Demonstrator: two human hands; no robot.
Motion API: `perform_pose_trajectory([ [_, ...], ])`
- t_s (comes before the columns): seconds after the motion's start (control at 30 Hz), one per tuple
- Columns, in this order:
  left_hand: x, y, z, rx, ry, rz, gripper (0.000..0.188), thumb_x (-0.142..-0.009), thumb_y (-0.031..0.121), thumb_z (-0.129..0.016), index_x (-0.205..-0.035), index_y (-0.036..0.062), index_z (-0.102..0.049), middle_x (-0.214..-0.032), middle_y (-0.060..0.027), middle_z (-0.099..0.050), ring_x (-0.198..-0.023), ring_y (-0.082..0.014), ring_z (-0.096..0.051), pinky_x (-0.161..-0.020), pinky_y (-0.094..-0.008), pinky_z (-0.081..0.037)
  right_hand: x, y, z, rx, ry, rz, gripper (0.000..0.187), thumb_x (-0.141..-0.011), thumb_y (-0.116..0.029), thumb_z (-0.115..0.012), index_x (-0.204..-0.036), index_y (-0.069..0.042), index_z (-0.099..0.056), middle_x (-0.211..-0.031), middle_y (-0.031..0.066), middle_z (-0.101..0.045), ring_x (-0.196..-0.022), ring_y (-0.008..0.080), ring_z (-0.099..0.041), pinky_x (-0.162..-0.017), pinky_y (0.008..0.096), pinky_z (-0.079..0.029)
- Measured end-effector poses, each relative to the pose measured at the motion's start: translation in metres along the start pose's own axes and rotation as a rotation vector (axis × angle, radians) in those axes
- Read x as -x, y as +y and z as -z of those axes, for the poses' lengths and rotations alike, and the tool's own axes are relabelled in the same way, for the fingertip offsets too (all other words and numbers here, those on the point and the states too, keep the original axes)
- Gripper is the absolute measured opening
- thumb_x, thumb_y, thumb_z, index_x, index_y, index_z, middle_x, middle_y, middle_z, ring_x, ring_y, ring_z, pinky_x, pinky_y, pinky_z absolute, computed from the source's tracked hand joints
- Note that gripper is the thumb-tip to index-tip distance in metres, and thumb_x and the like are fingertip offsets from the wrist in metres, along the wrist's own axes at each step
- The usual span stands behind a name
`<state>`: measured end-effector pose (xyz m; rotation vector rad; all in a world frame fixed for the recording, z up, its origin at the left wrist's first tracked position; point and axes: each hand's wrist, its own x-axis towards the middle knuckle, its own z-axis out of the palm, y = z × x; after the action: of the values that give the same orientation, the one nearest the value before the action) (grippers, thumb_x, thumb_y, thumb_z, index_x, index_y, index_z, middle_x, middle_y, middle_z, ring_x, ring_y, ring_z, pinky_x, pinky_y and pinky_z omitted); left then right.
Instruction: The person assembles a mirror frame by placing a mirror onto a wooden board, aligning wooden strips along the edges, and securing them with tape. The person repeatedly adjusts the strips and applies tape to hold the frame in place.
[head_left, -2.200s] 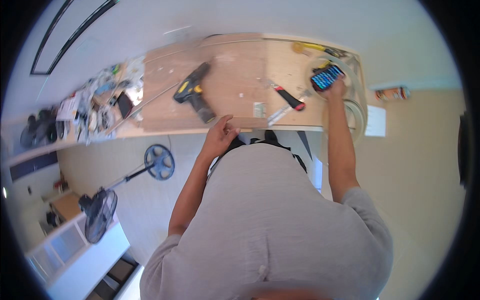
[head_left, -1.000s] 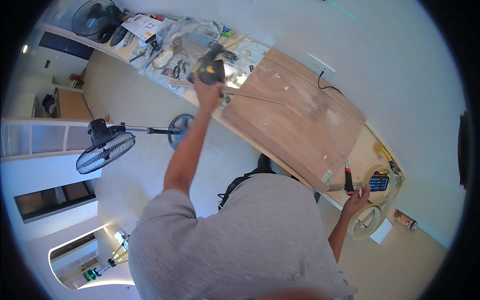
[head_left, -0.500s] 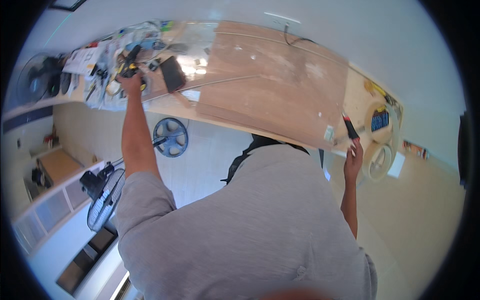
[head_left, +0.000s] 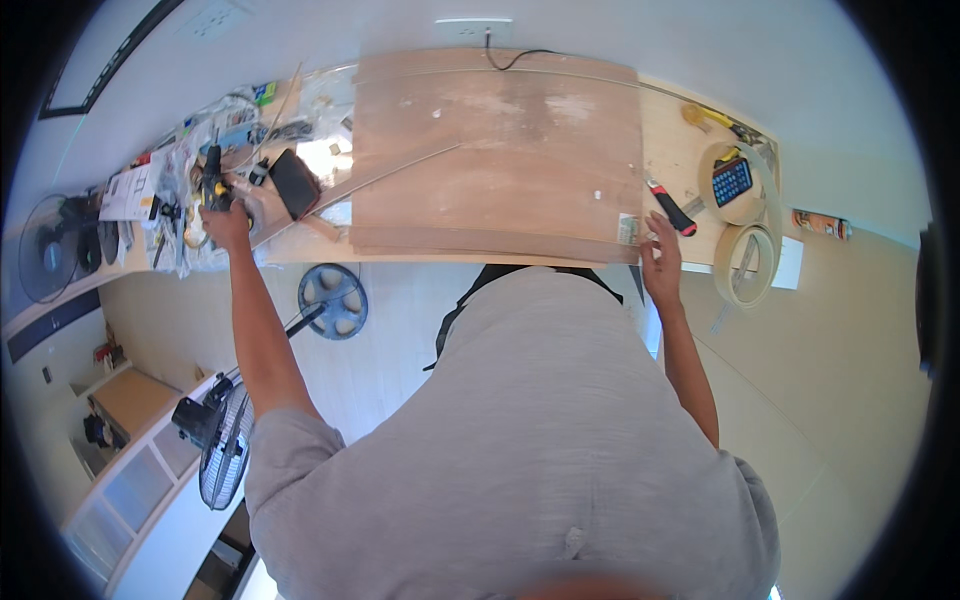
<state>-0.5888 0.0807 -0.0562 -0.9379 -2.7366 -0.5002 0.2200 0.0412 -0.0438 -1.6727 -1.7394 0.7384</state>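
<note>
- Black/yellow drill [head_left: 212, 172], head view: over surface's [head_left: 665, 145] L end, nr front edge; our L hand [head_left: 227, 225] curled round it.
- Our R hand [head_left: 660, 262]: half-open, holding nothing, at surface's front edge, by wood board's [head_left: 520, 190] front R corner, nr red/black knife [head_left: 673, 209].
- We've lit phone [head_left: 732, 183] nr R edge.

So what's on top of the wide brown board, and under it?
On the board, a thin strip runs over its left edge and a small pale rectangle sits near the front right corner. The worktop shows beside it; anything beneath is covered.
</note>
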Motion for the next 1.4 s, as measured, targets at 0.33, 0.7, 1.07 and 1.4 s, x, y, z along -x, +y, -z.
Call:
perform_pose_trajectory([
  [0.33, 0.208, 0.142, 0.054, 0.601, -0.114, -0.498, 0.049, -0.088, 0.006, -0.072, -0.133, -0.0032, -0.056, -0.116, -0.0177, -0.061, -0.105, -0.0302, -0.061, -0.087, -0.0406, -0.049, -0.052, 0.014, -0.001, -0.029, 0.053, 0.110, 0.038, -0.093, -0.006, -0.062, -0.130, -0.001, -0.060, -0.139, 0.0205, -0.059, -0.132, 0.0383, -0.054, -0.112, 0.0435, -0.042],
  [0.7, 0.294, 0.220, 0.086, 0.580, -0.311, -0.569, 0.043, -0.087, 0.003, -0.071, -0.129, 0.0021, -0.060, -0.112, -0.0161, -0.063, -0.103, -0.0315, -0.062, -0.083, -0.0418, -0.051, -0.192, 0.046, -0.028, -0.129, 0.146, 0.135, 0.048, -0.092, -0.016, -0.065, -0.134, 0.005, -0.056, -0.142, 0.0245, -0.055, -0.135, 0.0387, -0.050, -0.115, 0.0430, -0.039],
  [1.07, 0.209, 0.257, 0.028, 0.515, -0.259, -0.549, 0.043, -0.082, 0.015, -0.076, -0.122, 0.0004, -0.065, -0.112, -0.0210, -0.065, -0.102, -0.0367, -0.064, -0.089, -0.0460, -0.052, -0.249, 0.056, -0.075, 0.012, 0.120, 0.121, 0.059, -0.092, -0.020, -0.064, -0.142, 0.008, -0.050, -0.150, 0.0283, -0.047, -0.143, 0.0411, -0.040, -0.122, 0.0440, -0.031],
  [1.4, 0.107, 0.285, -0.074, 0.505, -0.060, -0.490, 0.043, -0.078, 0.011, -0.071, -0.115, -0.0092, -0.065, -0.116, -0.0278, -0.064, -0.115, -0.0444, -0.057, -0.100, -0.0502, -0.048, -0.245, 0.046, -0.083, 0.014, 0.254, 0.084, 0.054, -0.095, -0.017, -0.061, -0.143, 0.005, -0.051, -0.149, 0.0269, -0.049, -0.142, 0.0408, -0.044, -0.120, 0.0434, -0.033],
])
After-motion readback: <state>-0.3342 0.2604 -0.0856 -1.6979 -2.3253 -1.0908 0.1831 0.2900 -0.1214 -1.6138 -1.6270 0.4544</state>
